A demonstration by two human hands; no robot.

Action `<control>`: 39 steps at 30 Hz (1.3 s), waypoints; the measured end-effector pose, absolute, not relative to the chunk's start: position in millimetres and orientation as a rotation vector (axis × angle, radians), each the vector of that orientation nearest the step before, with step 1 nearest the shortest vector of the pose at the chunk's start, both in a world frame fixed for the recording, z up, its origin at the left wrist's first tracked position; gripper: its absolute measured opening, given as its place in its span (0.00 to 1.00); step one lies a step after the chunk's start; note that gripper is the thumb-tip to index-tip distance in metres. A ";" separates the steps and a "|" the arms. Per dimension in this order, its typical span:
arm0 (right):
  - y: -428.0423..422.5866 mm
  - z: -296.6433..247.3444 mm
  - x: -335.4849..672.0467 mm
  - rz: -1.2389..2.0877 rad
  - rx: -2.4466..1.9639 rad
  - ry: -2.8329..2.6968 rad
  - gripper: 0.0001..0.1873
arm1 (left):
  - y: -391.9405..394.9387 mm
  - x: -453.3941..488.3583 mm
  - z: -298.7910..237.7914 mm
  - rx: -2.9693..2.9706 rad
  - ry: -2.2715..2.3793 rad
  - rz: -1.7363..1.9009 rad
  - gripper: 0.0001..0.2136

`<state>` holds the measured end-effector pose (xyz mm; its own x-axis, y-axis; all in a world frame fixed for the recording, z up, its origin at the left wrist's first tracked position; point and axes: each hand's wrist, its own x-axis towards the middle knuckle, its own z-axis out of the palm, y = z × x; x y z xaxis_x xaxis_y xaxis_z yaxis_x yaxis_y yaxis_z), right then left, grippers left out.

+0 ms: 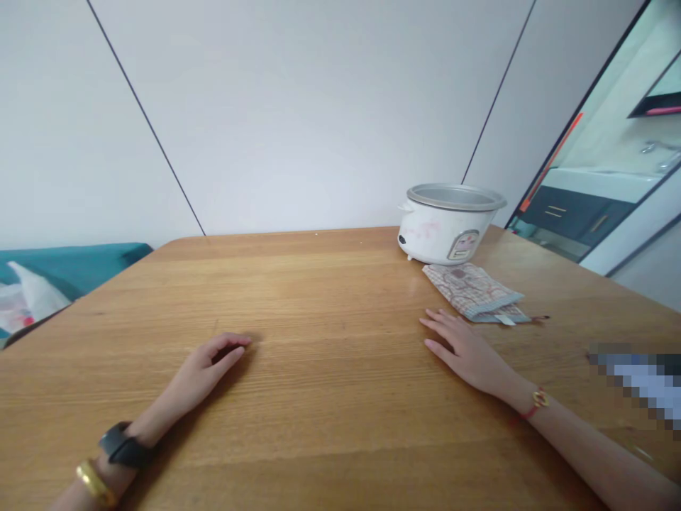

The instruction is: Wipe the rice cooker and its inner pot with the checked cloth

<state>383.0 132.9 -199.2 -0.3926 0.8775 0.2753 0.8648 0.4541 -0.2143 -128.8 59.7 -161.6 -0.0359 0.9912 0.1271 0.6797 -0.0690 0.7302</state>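
My left hand (210, 365) rests on the wooden table (319, 397) at the left, fingers loosely curved and a gap left between thumb and forefinger. Nothing shows in it. On the right, my right hand (465, 351) lies on the tabletop with fingers apart, also holding nothing. Just beyond its fingertips is a folded checked cloth (468, 287) with a light blue border and a small white tag. Behind the cloth stands a white rice cooker (441, 231) with no lid on it, its grey rim facing up and a label panel on its front.
A pixelated patch (643, 383) hides something at the table's right edge. A pale panelled wall (319, 113) rises behind the table. To the left is a teal seat (96, 266) with a white plastic bag (40, 291). A sink cabinet (574, 213) shows through the doorway at right.
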 end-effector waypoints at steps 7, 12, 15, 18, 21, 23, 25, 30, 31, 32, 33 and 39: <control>134.5 -202.0 385.0 0.058 -1.479 -2.366 0.28 | 58.0 -125.6 -157.9 1.796 1.741 0.902 0.18; 136.1 -203.8 386.4 0.056 -1.483 -2.373 0.29 | 58.4 -126.7 -161.1 1.797 1.719 0.894 0.18; 136.4 -203.9 386.9 0.056 -1.473 -2.373 0.30 | 57.8 -126.6 -161.1 1.794 1.720 0.886 0.18; 136.1 -202.8 386.6 0.069 -1.485 -2.392 0.31 | 57.1 -126.5 -160.6 1.792 1.722 0.881 0.19; 135.6 -201.7 386.3 0.076 -1.503 -2.396 0.31 | 57.0 -127.4 -161.0 1.793 1.704 0.881 0.18; 135.6 -201.5 386.2 0.075 -1.507 -2.393 0.31 | 57.1 -128.1 -161.3 1.797 1.699 0.884 0.17; 135.7 -201.5 386.2 0.072 -1.505 -2.390 0.31 | 57.4 -128.8 -161.6 1.804 1.707 0.884 0.17; 136.1 -201.9 386.6 0.066 -1.495 -2.391 0.30 | 57.8 -128.7 -161.5 1.804 1.717 0.878 0.17; 136.2 -202.1 386.9 0.064 -1.493 -2.390 0.30 | 57.7 -128.5 -161.3 1.804 1.716 0.881 0.18; 136.3 -202.3 387.2 0.063 -1.490 -2.388 0.30 | 57.6 -128.2 -161.1 1.805 1.717 0.883 0.18; 136.5 -202.5 387.4 0.064 -1.486 -2.389 0.30 | 57.4 -127.9 -160.8 1.807 1.718 0.885 0.18; 136.5 -202.2 386.7 0.058 -1.483 -2.386 0.30 | 56.7 -127.1 -160.0 1.805 1.721 0.876 0.18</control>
